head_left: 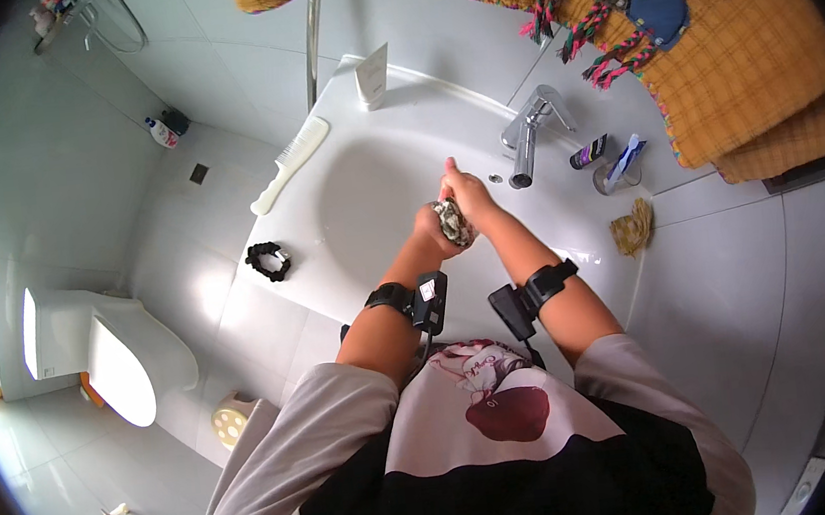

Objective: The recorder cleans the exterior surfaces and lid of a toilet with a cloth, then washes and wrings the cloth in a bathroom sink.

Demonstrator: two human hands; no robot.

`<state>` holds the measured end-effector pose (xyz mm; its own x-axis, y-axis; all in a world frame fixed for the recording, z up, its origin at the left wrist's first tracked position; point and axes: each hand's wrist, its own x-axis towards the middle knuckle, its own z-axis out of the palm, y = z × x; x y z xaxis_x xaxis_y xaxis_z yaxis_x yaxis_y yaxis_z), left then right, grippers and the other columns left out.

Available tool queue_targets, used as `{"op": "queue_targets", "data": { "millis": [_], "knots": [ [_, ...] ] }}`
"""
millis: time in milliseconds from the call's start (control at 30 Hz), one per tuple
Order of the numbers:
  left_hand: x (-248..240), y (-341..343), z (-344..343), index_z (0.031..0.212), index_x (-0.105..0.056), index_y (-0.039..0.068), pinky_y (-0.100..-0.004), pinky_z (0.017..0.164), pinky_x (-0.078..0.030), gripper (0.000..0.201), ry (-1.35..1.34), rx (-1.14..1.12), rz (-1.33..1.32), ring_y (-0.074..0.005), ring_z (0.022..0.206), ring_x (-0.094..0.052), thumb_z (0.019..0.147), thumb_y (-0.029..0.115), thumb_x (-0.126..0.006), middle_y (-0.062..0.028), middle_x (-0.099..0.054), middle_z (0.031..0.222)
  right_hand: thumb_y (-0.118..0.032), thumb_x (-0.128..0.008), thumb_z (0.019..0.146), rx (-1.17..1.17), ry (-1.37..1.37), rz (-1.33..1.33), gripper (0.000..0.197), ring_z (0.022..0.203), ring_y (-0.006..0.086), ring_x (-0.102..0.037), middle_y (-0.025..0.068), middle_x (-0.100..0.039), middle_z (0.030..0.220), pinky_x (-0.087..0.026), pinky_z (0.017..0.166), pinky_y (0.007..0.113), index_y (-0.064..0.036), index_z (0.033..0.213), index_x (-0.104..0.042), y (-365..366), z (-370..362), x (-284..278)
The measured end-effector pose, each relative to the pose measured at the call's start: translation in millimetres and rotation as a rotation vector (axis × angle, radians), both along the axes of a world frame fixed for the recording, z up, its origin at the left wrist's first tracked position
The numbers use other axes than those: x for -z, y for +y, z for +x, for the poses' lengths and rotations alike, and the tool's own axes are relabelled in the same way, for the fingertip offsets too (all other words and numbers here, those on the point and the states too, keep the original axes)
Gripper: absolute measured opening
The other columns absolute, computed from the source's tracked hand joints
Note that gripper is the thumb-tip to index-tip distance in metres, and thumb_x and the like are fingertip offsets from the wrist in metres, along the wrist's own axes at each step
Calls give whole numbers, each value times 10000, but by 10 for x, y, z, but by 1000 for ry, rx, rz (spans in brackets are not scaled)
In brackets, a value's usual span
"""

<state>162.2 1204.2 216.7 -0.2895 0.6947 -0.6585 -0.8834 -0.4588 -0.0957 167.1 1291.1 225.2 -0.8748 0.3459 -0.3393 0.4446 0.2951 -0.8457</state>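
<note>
My left hand [432,225] and my right hand [467,194] meet over the white washbasin [352,204]. Pressed between them is a small crumpled-looking lump [451,221], mottled dark and white; its kind cannot be made out, and the white may be foam. Both hands are closed around it, palms toward each other, with their fingers partly hidden. To the right of the hands stands the chrome faucet [522,155], its spout pointing toward the basin. No water stream shows.
On the basin rim lie a white comb [292,165], a black hair tie [268,261] and an upright white tube [373,79]. At right are a dark tube [589,152], a cup with toothbrushes [617,176] and a yellowish cloth [633,227]. An orange curtain [741,32] hangs behind.
</note>
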Motion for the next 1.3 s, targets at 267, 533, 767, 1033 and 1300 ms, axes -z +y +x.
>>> {"op": "queue_targets", "data": {
  "millis": [267, 533, 767, 1033, 1300],
  "knots": [
    [-575, -657, -209, 991, -537, 112, -410, 755, -456, 428, 375, 195, -168, -228, 858, -576, 895, 493, -369, -64, -596, 938, -351, -645, 771, -202, 366, 172, 404, 921, 264, -529, 150, -527, 991, -428, 802, 339, -8, 954, -537, -286, 372, -557],
    [-1076, -1401, -86, 1116, -477, 29, -372, 858, -458, 272, 781, 213, -148, -203, 962, -554, 868, 133, -515, -85, -565, 1029, -82, -687, 702, -256, 620, 265, 331, 878, 245, -565, 116, -559, 958, -466, 740, 344, -31, 995, -543, -616, 465, -864],
    [-1432, -2125, -122, 1176, -440, 59, -372, 892, -455, 383, 1002, 220, -298, -201, 1036, -543, 838, 150, -597, -64, -550, 1100, -90, -608, 781, -262, 615, 14, 136, 643, 137, -590, 81, -619, 711, -465, 594, 263, 35, 832, -606, -1026, 284, -1391],
    [-1936, -3088, -174, 1039, -441, 69, -394, 902, -471, 311, 1212, -34, -17, -219, 954, -573, 789, 30, -622, -83, -558, 1020, -89, -564, 833, -254, 743, -185, 126, 697, 73, -526, 8, -599, 767, -423, 658, 211, 19, 876, -613, -1545, 75, -2177],
    [-2626, -5095, 24, 1014, -471, 72, -338, 821, -484, 293, 1437, -241, -178, -151, 898, -555, 780, 68, -647, -21, -549, 907, -108, -448, 900, -521, 476, -667, 160, 752, 112, -554, 44, -583, 839, -448, 685, 237, 4, 972, -536, -3170, -295, -2873]
  ]
}}
